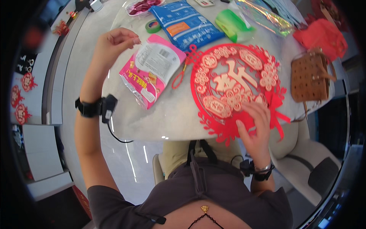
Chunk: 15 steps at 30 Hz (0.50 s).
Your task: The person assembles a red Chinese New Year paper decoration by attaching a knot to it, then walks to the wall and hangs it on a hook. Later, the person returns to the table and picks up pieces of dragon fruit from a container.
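Note:
A round red felt-like wall decoration [236, 83] with pale floral pieces, a large character and a red bow lies on the marble table [148, 123]. My right hand [256, 126] rests on its lower part near the bow, fingers spread. My left hand [117, 43] is raised at the table's left side, thumb and index fingertip pinched together; whether something tiny is between them cannot be told. Just right of that hand lies a pink and white snack bag [154, 68]. A red knot with a loop cord [184, 68] is between bag and decoration.
Behind are a blue plastic package [188, 25], green tape [153, 26], a green packet [233, 24] and iridescent film [266, 20]. A brown perforated handbag [309, 77] and red bag [323, 37] stand at right. A beige chair [303, 160] is at lower right.

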Available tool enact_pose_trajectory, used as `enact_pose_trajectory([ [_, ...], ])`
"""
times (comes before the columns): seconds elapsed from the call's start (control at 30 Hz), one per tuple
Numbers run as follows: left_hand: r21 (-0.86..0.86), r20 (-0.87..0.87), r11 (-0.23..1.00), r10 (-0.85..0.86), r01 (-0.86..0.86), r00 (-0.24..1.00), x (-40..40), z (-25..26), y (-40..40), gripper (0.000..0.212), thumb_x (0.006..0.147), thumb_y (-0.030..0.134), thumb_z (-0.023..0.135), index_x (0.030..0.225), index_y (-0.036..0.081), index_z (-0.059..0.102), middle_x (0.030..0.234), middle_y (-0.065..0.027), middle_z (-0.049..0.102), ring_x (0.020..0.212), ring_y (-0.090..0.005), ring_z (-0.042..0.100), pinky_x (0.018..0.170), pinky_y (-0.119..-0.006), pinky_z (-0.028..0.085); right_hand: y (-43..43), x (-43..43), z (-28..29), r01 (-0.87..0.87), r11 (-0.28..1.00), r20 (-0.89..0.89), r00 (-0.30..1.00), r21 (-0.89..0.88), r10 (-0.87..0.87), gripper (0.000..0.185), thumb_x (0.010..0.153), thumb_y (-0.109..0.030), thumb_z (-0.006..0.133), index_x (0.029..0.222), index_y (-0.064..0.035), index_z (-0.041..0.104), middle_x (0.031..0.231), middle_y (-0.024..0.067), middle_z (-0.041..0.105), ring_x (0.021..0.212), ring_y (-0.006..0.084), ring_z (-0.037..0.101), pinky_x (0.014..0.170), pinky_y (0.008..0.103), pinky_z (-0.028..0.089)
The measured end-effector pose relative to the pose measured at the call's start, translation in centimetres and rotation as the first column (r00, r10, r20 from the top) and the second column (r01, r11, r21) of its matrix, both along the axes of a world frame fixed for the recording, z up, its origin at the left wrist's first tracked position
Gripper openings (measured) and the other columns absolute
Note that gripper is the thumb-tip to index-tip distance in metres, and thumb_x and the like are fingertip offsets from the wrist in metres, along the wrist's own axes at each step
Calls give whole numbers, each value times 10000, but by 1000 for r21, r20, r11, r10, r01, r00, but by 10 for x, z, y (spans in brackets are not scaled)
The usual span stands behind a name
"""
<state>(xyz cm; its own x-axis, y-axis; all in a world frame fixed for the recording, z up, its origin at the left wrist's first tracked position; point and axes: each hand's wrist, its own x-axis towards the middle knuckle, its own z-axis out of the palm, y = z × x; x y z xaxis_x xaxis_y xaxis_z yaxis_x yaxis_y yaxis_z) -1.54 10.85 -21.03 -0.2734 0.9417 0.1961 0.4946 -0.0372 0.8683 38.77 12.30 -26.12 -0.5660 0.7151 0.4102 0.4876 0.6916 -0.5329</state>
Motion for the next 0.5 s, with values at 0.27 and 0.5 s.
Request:
enact_pose_trajectory([
  [0.27,-155,199,979,-99,131,975,123,-31,-43,51,829,35,632,856,-3,653,960,-78,657,875,-104,593,797,-242,462,-26,29,-15,-37,998,245,969,42,26,709,623,-331,780,1230,-92,501,1321,71,441,1247,294,351,1039,499,268],
  [0.5,-162,547,983,17,86,837,149,-88,-41,92,818,114,668,843,26,671,1206,-138,549,1126,-163,489,966,-310,352,-27,23,-48,-150,977,424,903,149,74,721,670,-236,711,1334,-195,435,1402,88,364,1317,348,268,1066,611,158],
])
